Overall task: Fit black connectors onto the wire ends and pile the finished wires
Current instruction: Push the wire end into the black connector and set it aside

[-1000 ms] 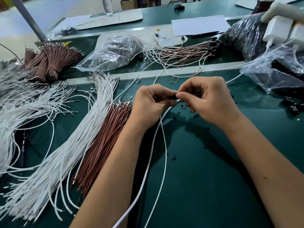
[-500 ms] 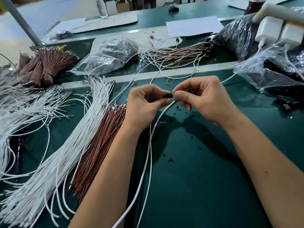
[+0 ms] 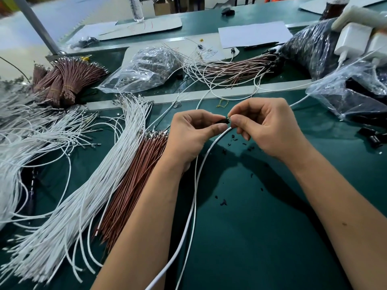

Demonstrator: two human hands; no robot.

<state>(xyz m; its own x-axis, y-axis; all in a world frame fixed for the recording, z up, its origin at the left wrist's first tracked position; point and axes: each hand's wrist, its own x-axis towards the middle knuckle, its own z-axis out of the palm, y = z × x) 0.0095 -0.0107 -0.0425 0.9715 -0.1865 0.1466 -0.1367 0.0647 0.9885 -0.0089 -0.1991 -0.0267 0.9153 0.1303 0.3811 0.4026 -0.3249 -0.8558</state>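
My left hand (image 3: 192, 132) pinches a small black connector (image 3: 223, 121) between thumb and fingers. My right hand (image 3: 270, 128) pinches the metal tip of a white wire (image 3: 194, 185) right at the connector's open end. The wire hangs down from between my hands toward the near table edge. Left of my arms lie a fan of loose white wires (image 3: 100, 170) and a bundle of brown wires (image 3: 134, 185). Behind my hands, a pile of brown and white wires with black ends (image 3: 236, 69) lies across the far strip of the table.
The green table (image 3: 261, 237) carries small black scraps (image 3: 232, 141) below my hands. Clear plastic bags (image 3: 144, 68) sit behind, dark bags of parts (image 3: 356, 95) at right. Tied brown wire bundles (image 3: 62, 80) and tangled white wires (image 3: 25, 130) fill the left. Loose black connectors (image 3: 374, 137) lie at the right edge.
My hands have stayed together at the same spot. The fingertips shifted slightly, and the wire tip now shows at the connector's end.
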